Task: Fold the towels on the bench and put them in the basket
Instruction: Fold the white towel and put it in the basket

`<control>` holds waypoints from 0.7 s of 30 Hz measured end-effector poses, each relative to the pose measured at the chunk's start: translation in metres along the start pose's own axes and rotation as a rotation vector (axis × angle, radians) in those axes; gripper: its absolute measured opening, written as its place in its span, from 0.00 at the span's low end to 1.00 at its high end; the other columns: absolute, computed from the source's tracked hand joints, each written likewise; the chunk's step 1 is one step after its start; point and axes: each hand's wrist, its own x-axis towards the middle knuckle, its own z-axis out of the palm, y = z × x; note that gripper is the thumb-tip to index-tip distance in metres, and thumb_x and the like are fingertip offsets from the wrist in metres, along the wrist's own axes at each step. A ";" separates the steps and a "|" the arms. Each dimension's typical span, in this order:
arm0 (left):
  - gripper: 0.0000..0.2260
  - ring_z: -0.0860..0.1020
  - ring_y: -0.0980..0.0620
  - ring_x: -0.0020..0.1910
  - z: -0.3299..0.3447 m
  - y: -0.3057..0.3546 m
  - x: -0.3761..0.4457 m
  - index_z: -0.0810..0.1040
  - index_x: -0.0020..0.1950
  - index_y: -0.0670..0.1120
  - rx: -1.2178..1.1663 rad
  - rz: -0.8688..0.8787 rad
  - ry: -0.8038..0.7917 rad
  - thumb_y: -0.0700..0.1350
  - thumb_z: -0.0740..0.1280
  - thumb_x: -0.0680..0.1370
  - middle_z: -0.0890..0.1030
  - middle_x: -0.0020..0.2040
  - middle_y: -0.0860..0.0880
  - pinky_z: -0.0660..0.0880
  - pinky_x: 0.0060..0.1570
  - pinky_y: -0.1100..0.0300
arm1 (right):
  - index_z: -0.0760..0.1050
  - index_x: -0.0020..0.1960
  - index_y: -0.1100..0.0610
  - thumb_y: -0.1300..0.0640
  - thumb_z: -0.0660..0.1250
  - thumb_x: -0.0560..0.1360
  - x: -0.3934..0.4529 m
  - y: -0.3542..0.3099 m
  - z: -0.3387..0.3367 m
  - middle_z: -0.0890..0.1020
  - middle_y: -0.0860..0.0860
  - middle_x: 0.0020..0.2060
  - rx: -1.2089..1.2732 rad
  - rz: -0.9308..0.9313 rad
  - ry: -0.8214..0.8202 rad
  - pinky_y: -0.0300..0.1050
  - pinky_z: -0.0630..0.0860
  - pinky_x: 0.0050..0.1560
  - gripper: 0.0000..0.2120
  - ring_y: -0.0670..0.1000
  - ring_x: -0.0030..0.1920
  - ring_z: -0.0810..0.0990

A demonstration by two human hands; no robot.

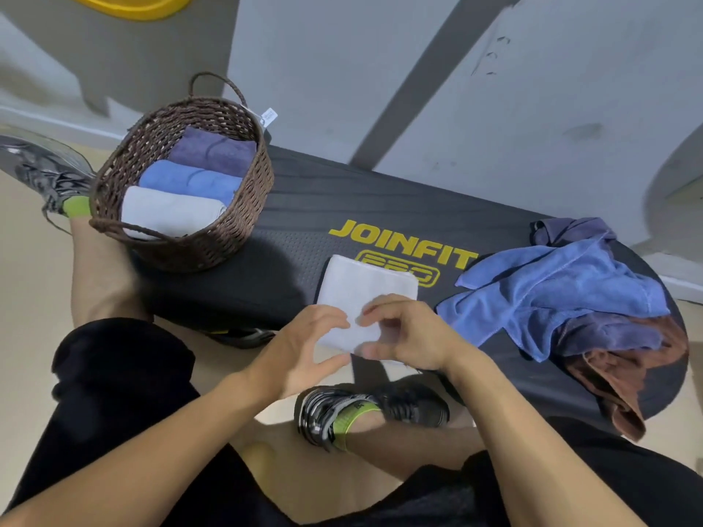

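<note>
Three rolled towels already lie side by side in the brown wicker basket [228, 237], which stands on the far-left end of the bench [296, 207]: a purple one [215, 150], a blue one [186, 178] and a white one [167, 211]. A fourth, the white towel [361, 287], lies folded into a neat rectangle at the bench's near edge, partly covering the yellow lettering. The left hand [304, 348] meets its near edge with thumb and forefinger spread and relaxed, gripping nothing that I can see; the right hand [407, 336] has its fingers curled at the near right corner and appears to pinch the cloth. So this towel looks nearly ready for the basket. To the right a heap waits unfolded: a blue towel [540, 290] on top, purple cloth [570, 228] behind it and a brown towel [624, 370] beneath. The bench is a dark, textured fitness bench set on a beige floor against a pale grey wall.
</note>
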 end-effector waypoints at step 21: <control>0.12 0.68 0.58 0.39 -0.017 -0.015 0.030 0.73 0.51 0.50 0.043 -0.117 -0.058 0.55 0.71 0.75 0.74 0.43 0.55 0.63 0.39 0.61 | 0.79 0.52 0.48 0.52 0.73 0.69 -0.010 0.012 -0.008 0.81 0.45 0.47 -0.319 0.000 0.121 0.43 0.74 0.47 0.12 0.48 0.49 0.77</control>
